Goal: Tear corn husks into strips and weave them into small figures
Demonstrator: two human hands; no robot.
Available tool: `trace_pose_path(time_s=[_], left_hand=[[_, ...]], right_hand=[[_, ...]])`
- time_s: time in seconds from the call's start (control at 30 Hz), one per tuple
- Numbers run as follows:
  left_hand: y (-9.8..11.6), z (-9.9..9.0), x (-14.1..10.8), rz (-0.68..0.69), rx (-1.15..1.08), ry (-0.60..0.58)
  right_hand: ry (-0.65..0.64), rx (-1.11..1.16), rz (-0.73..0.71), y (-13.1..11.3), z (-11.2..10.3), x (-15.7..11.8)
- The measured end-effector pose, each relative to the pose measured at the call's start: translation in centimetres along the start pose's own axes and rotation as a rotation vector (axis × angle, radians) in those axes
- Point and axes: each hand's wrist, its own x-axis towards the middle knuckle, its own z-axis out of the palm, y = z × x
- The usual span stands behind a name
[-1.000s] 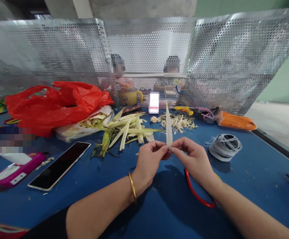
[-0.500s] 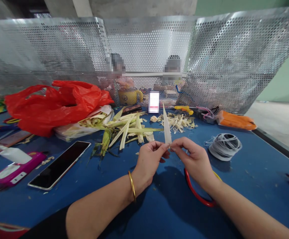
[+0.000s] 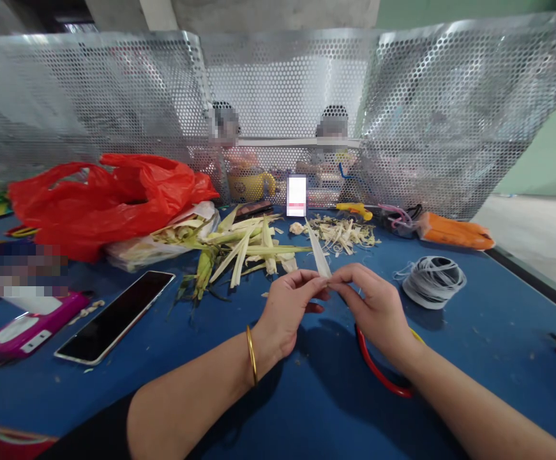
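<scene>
Over the blue table [image 3: 498,358]: a pale husk strip [image 3: 319,255] leans away from me, tip up and to the left, its lower end between both hands.
Left hand [image 3: 285,306]: thumb and forefinger clamped on the strip's lower end.
Right hand [image 3: 373,303]: fingertips together on that same end (I can't tell whether they pinch something finer too).
Husk strip: looks thin, so I'd judge uneven pulling could split it; a slack pinch could let it twist or slip.
Red loop [image 3: 369,361]: it lies beneath the right hand, where a lowered wrist might snag it.
Thread ball [image 3: 433,284]: loose strands stick out near the right hand; a sweeping knuckle could tangle them.
Lit screen [image 3: 297,195]: washed out, a pinkish band, no words I can read.
Yellow mug [image 3: 246,187]: a round mark behind the mesh, illegible from my end.
Orange packet [image 3: 457,232]: no readable label.
</scene>
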Motion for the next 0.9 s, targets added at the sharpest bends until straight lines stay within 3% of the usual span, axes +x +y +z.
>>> trace_pose_path(time_s=[0.27,0.53,0.67,0.9], left_hand=[[0.02,0.11,0.1,0.154,0.105,0.009],[-0.16,0.17,0.08,0.172,0.121,0.016],[-0.08,0.1,0.18,0.09,0.051,0.005],[0.37,-0.08,0.03,-0.081,-0.093,-0.049]], right_hand=[[0.02,0.234,0.271,-0.54,0.09,0.39],[0.065,0.35,0.321,-0.45,0.22,0.49],[0.045,0.329,0.247,-0.39,0.07,0.44],[-0.052,-0.043,-0.141,0.15,-0.68,0.4]])
